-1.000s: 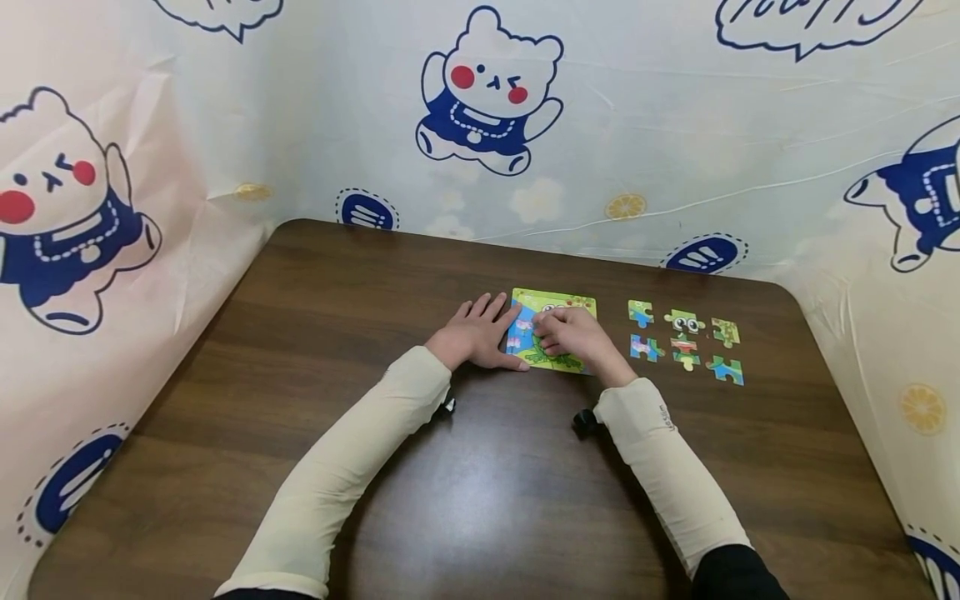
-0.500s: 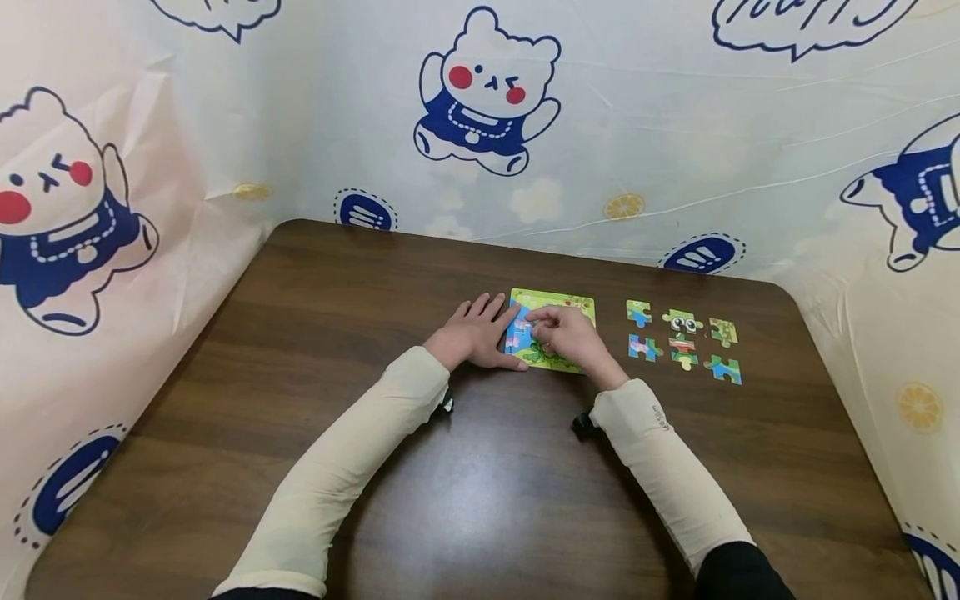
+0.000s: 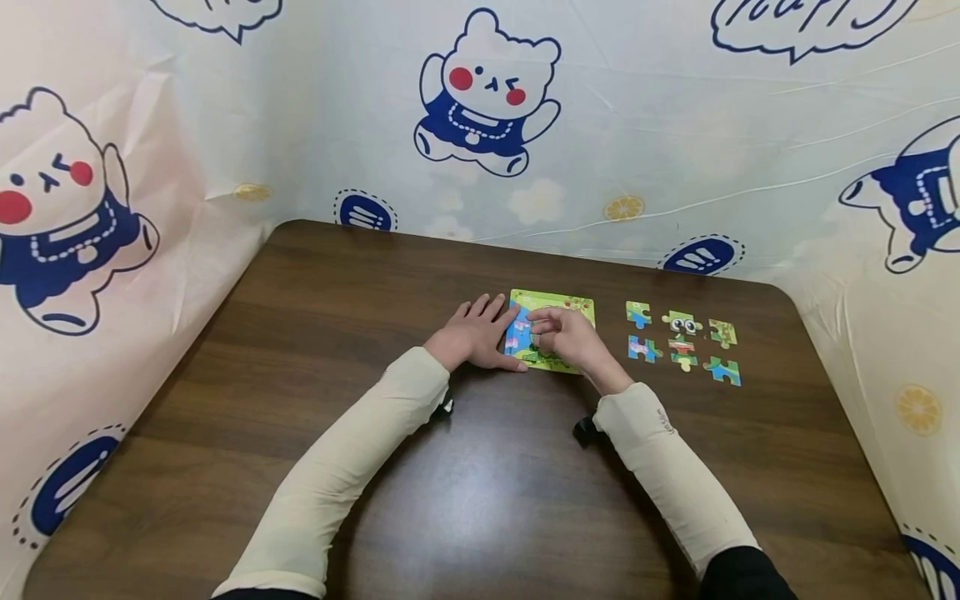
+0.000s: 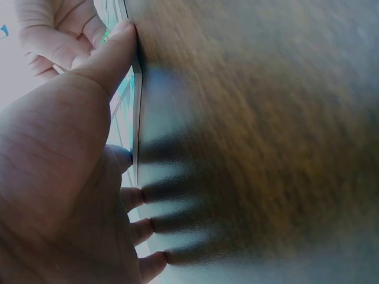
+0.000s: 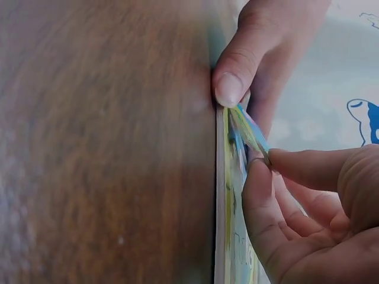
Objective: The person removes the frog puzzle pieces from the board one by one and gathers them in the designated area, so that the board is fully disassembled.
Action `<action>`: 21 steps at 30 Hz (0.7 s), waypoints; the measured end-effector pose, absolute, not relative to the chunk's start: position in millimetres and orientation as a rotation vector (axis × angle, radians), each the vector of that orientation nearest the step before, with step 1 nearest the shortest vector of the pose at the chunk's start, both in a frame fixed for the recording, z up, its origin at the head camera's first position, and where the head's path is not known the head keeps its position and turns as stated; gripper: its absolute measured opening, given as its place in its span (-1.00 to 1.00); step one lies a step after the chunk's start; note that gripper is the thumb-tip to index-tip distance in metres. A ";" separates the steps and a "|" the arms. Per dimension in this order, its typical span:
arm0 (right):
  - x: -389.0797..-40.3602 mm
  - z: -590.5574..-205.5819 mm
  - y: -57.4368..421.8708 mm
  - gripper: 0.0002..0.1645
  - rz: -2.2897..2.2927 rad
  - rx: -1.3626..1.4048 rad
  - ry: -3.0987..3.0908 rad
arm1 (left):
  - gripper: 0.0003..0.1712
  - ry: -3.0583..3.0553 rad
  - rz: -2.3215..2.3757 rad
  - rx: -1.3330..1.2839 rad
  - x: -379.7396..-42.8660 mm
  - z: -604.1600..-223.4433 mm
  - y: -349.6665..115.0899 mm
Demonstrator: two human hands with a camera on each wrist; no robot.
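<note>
A green and blue jigsaw puzzle board (image 3: 551,295) lies flat near the middle of the table, partly covered by my hands. My left hand (image 3: 472,335) rests at its left side with fingers spread, and in the right wrist view the left thumb (image 5: 230,89) presses on the board's near edge. Over the board, my right hand (image 3: 573,340) pinches a puzzle piece (image 5: 253,135) between thumb and finger. This piece is tilted up, with its lower end at the board by the left thumb. Most of it is hidden in the head view.
To the right of the board lie several loose puzzle pieces in two rows, among them one with cartoon eyes (image 3: 682,323) and a blue-green corner piece (image 3: 723,370). The brown wooden table (image 3: 480,500) meets a printed cloth backdrop (image 3: 337,108) at the back and sides.
My right hand has shifted slightly left over the board, and its fingers have changed pose a little. The left hand and the loose pieces stay where they were.
</note>
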State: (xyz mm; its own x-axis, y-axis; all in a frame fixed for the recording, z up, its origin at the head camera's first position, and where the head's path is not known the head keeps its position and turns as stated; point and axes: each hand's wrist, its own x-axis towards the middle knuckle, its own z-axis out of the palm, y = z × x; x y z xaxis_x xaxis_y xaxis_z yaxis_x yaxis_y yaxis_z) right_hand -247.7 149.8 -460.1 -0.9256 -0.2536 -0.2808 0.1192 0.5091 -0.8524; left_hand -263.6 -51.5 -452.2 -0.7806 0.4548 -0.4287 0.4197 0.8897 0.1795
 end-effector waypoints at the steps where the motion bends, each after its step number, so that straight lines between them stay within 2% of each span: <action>1: -247.9 -459.9 150.0 -0.51 -1.400 -0.105 2.371 | 0.25 2.585 0.104 0.637 -263.4 -451.7 -51.6; 12: -246.3 -459.2 147.1 -0.55 -1.445 -0.093 2.331 | 0.25 2.587 0.097 0.641 -262.7 -450.7 -51.1; 21: -255.8 -430.0 158.2 -0.51 -1.684 0.047 2.122 | 0.24 2.584 0.098 0.628 -261.9 -449.8 -51.0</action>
